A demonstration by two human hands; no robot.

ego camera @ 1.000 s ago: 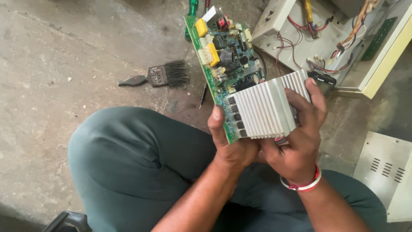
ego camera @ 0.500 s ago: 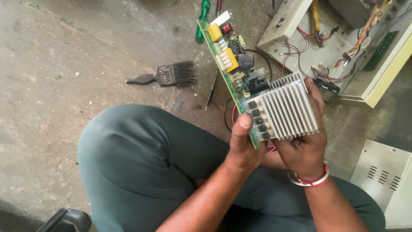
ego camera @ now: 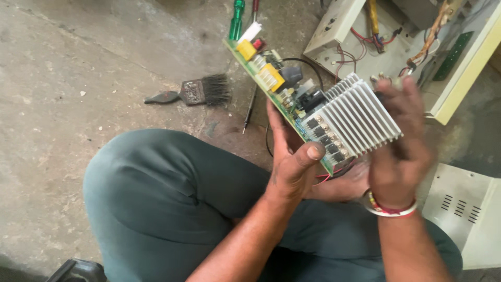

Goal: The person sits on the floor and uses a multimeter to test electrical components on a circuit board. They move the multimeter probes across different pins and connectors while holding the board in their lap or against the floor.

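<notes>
while closed, left grip [ego camera: 292,164] round circuit board [ego camera: 284,89]

A worn paintbrush [ego camera: 195,93] with dark bristles is laid flat on the concrete floor [ego camera: 78,78], well to the left of the hands. A thin probe-like tool [ego camera: 249,109] is seen just right of it, close to the left hand. Farther up, a green-handled screwdriver [ego camera: 237,18] and a red-handled one [ego camera: 255,8] are placed side by side. An opened cream metal enclosure [ego camera: 449,99] with loose coloured wires [ego camera: 365,39] is set beyond the right hand. A vented cream cover panel [ego camera: 464,209] is laid at lower right.
</notes>
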